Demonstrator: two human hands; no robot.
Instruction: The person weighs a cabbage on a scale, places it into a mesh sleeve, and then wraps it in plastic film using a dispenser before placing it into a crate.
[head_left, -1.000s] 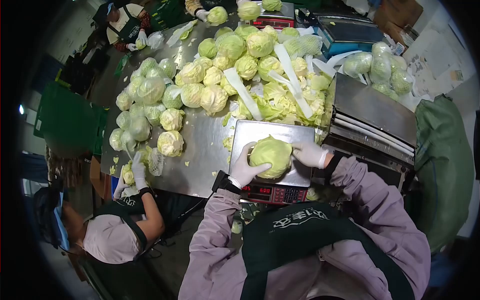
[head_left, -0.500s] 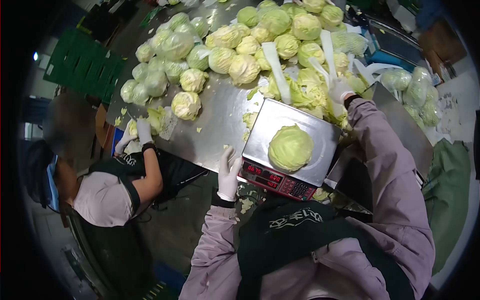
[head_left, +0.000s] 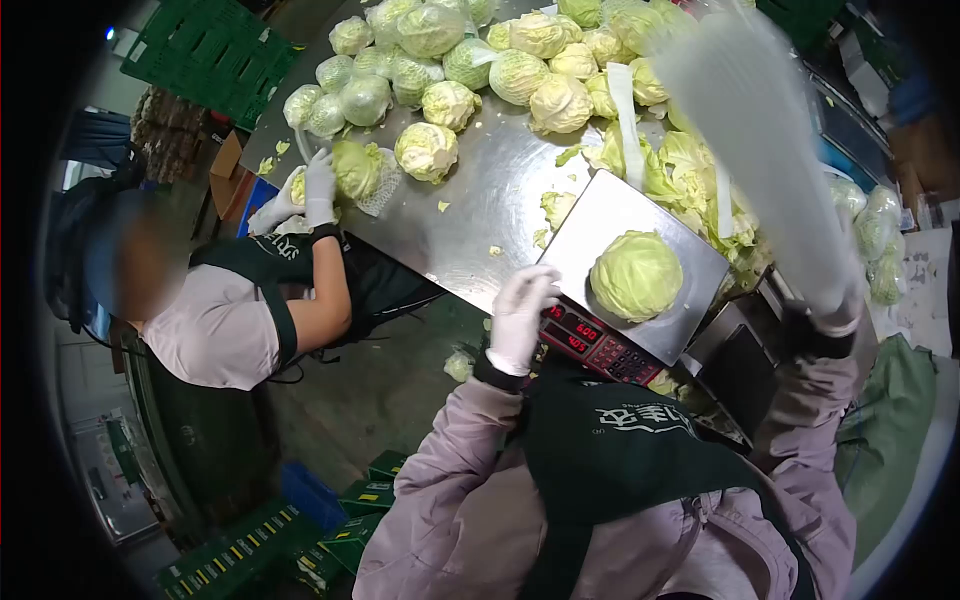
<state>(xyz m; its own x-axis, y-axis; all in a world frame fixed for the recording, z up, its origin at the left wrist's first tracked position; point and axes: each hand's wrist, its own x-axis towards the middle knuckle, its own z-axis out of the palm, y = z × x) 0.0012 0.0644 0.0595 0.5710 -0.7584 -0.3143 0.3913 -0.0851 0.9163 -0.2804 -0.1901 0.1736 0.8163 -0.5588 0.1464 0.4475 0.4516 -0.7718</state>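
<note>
A pale green cabbage (head_left: 636,276) rests on the steel plate of a digital scale (head_left: 683,232) with red lit digits. My gloved left hand (head_left: 526,305) is beside the scale's left corner, fingers bent but apart, holding nothing. At the right, my gloved right hand (head_left: 835,305) grips the lower end of a long white mesh sleeve (head_left: 750,120), which is blurred and stretches up over the loose leaves. The fingers of that hand are partly hidden by the sleeve.
Several cabbages (head_left: 560,103), some wrapped, lie across the steel table (head_left: 480,190). Loose leaves (head_left: 690,170) and white strips are behind the scale. At the left a co-worker (head_left: 225,320) handles a cabbage (head_left: 356,170). Wrapped cabbages (head_left: 885,235) lie far right.
My right hand has drawn back toward me from the leaves and strips, now with a white mesh sleeve raised in it. My left hand stays near the scale. The whole view has shifted.
</note>
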